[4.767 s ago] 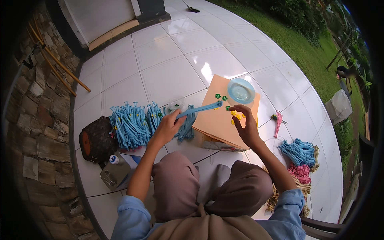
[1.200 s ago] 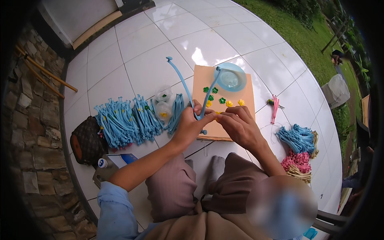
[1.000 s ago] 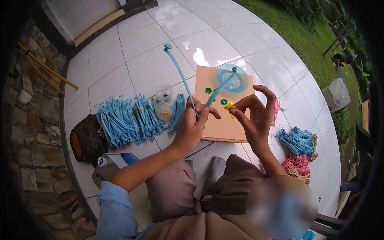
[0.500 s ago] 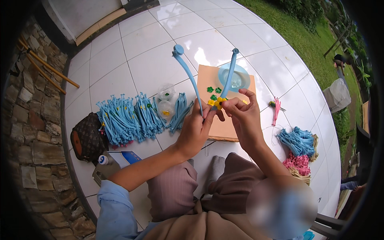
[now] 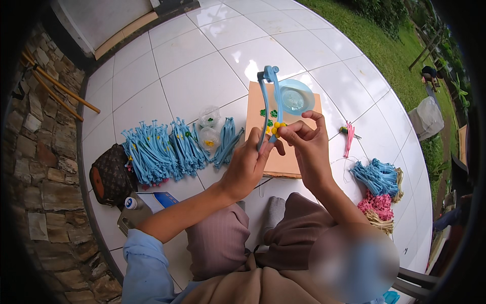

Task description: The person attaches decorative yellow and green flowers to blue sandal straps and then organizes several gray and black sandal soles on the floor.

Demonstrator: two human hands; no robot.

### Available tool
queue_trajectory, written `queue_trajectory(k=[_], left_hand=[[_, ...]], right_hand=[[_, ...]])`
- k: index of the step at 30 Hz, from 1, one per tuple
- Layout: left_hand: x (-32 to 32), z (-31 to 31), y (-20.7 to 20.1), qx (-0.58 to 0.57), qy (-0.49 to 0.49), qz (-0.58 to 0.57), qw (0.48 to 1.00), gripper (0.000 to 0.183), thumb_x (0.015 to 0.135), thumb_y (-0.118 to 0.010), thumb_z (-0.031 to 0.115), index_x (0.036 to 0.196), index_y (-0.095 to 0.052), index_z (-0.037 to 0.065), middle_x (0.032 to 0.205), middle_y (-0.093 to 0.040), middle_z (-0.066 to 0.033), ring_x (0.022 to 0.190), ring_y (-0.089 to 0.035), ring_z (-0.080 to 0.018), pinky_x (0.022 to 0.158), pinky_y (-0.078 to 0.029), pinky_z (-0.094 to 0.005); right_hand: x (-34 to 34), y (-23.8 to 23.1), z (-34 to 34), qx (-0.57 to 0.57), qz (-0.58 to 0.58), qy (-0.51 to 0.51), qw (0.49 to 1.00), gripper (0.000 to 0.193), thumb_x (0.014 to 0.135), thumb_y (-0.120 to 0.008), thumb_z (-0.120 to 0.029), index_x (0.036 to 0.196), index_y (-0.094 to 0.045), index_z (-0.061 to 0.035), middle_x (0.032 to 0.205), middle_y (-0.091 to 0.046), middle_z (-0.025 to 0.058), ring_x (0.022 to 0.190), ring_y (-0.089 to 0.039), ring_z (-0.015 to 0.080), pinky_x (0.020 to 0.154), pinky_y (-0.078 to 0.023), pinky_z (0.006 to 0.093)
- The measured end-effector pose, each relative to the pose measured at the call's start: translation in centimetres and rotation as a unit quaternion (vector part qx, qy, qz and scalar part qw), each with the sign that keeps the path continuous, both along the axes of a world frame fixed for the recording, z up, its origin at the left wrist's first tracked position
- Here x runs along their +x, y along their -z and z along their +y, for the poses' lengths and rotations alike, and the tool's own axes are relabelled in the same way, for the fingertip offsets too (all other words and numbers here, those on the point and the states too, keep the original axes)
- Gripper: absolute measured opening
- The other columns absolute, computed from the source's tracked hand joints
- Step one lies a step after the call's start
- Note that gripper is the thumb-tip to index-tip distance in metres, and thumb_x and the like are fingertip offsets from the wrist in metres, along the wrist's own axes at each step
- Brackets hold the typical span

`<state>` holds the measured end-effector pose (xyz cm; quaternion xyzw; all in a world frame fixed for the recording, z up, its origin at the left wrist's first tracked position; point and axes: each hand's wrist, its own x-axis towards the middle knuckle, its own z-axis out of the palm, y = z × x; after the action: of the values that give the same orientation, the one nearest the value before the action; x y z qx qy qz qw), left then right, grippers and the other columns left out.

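Note:
A light-blue fabric strap [image 5: 278,104] with knob-like ends is bent into a narrow upright loop above the board. My left hand [image 5: 246,164] is closed round its lower part, the thumb pressed against it. My right hand [image 5: 306,144] pinches a small yellow flower [image 5: 276,129] against the strap between thumb and index finger, its other fingers raised. Whether the flower is fixed to the strap I cannot tell. Behind the hands, several green flowers [image 5: 273,113] lie on a tan cardboard board [image 5: 288,157], near a translucent blue bowl [image 5: 310,96].
Rows of blue straps [image 5: 149,152] lie at left, beside small clear containers [image 5: 209,139] and a brown bag [image 5: 109,175]. A pink strap [image 5: 349,139] and blue [image 5: 377,177] and pink bundles [image 5: 375,205] are on the tiled floor at right. A stone wall [image 5: 55,187] borders the left.
The strap's two upper ends, spread wide apart before, have come together into a narrow loop. Both hands stay nearly in place, and the yellow flower has turned slightly.

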<state>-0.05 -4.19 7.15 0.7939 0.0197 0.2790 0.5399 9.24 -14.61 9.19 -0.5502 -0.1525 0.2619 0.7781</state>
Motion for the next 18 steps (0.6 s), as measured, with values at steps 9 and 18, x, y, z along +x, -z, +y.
queue_trajectory(k=[9,18], left_hand=[[0.2,0.6,1.6,-0.044,0.005,0.009,0.999,0.020,0.090,-0.041,0.000,0.079,-0.027,0.009,0.071,-0.052,-0.0065,0.056,-0.032,-0.0067,0.052,-0.032,-0.0211],[0.0,0.8,1.7,-0.037,-0.007,0.047,0.998,0.016,0.087,-0.047,0.001,0.087,-0.030,0.002,0.066,-0.041,-0.0079,0.052,-0.042,-0.0170,0.049,-0.035,-0.0284]], right_hand=[[0.1,0.3,0.3,0.000,-0.038,0.002,0.999,0.056,0.078,-0.066,-0.008,0.115,-0.024,-0.0046,0.083,-0.060,0.0132,0.070,-0.057,0.0146,0.064,-0.045,0.0259],[-0.4,0.0,1.2,-0.017,-0.172,-0.004,0.985,0.062,0.078,-0.063,-0.001,0.121,-0.018,-0.0044,0.073,-0.055,0.0095,0.059,-0.052,0.0104,0.048,-0.040,0.0206]])
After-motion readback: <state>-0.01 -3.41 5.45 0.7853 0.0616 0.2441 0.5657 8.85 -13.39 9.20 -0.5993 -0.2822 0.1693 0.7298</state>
